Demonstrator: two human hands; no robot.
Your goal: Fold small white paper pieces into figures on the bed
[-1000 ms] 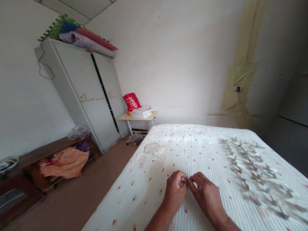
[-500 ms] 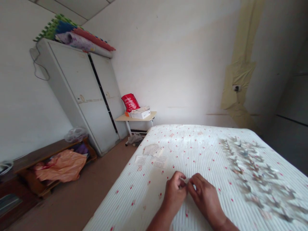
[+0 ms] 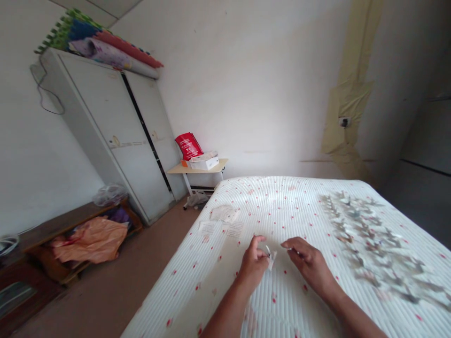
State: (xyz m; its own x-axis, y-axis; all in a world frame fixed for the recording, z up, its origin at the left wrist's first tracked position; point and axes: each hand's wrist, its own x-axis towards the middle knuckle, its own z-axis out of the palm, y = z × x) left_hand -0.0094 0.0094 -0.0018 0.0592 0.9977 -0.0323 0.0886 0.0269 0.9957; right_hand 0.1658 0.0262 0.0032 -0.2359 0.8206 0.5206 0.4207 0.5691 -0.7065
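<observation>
Over the bed my left hand (image 3: 254, 260) pinches a small folded piece of printed paper (image 3: 271, 260), which sticks out past the thumb toward the right. My right hand (image 3: 306, 258) hovers a short way to the right of the paper, apart from it. Its index finger is stretched out, the other fingers are partly bent, and nothing shows in its grasp. Several folded paper figures (image 3: 366, 230), blurred but crane-like, stand in rows on the right side of the bed. Flat printed paper sheets (image 3: 232, 230) lie beyond my left hand.
A white quilted bed cover (image 3: 268, 206) with red dots spreads beneath my hands. Against the far wall stands a small table (image 3: 221, 164) with a red bag (image 3: 189, 146) and a white box (image 3: 205, 163). On the left are a grey cabinet (image 3: 102, 126) and a low wooden unit (image 3: 70, 225).
My hands were together at the small paper. Now my right hand has let go and moved right, while my left hand keeps the paper. The view has shifted slightly.
</observation>
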